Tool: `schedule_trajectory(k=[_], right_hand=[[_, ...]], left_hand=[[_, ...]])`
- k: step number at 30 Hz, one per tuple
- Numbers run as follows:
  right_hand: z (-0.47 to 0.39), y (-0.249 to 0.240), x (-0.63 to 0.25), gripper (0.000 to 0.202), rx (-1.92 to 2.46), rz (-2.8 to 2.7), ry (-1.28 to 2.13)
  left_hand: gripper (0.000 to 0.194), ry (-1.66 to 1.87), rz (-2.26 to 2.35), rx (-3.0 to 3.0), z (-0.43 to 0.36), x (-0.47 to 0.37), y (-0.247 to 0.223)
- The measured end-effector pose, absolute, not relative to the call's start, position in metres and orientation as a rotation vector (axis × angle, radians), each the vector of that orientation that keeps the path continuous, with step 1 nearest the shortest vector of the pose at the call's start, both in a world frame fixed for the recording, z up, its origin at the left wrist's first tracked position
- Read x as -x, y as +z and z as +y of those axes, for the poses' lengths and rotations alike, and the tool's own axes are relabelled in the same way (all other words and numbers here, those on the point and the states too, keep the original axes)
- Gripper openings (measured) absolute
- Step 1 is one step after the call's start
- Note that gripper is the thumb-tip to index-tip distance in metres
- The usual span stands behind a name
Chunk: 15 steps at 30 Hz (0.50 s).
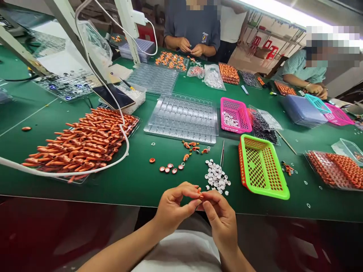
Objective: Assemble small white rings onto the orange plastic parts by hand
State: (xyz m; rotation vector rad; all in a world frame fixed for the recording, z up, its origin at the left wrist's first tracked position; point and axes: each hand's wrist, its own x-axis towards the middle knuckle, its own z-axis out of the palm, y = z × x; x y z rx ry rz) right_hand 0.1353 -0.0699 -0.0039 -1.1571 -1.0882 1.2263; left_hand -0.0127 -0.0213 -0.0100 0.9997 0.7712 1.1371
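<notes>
Over the table's front edge my left hand [177, 206] and my right hand [219, 215] meet, fingertips pinched together on a small orange part [200, 193]. Fingers cover most of that part, so its exact kind does not show. Just beyond my right hand lies a heap of small white round caps [217, 175], with metal tweezers [222, 153] beside it. Left of the heap are several orange-rimmed round caps [170, 168] and a loose group of small orange curved pieces [191, 147].
A green basket [283, 190] stands right of the white caps, a pink basket [236, 130] behind it. Clear plastic trays [181, 121] lie mid-table. A large pile of orange parts [85, 143] and a white cable [126, 151] occupy the left. Two co-workers sit across the table.
</notes>
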Motion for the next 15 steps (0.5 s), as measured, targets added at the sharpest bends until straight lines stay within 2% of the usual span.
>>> schedule_trajectory(k=[8,15], right_hand=[[-0.077,-0.008,-0.157,0.02,1.132,-1.126,1.175],[-0.074,-0.006,-0.163,0.024,1.113,-1.155,1.163]], left_hand=[[0.022,1.164,0.669,-1.357,-0.019,0.002,-0.007],[0.023,1.162,0.67,-1.49,-0.018,0.002,-0.005]])
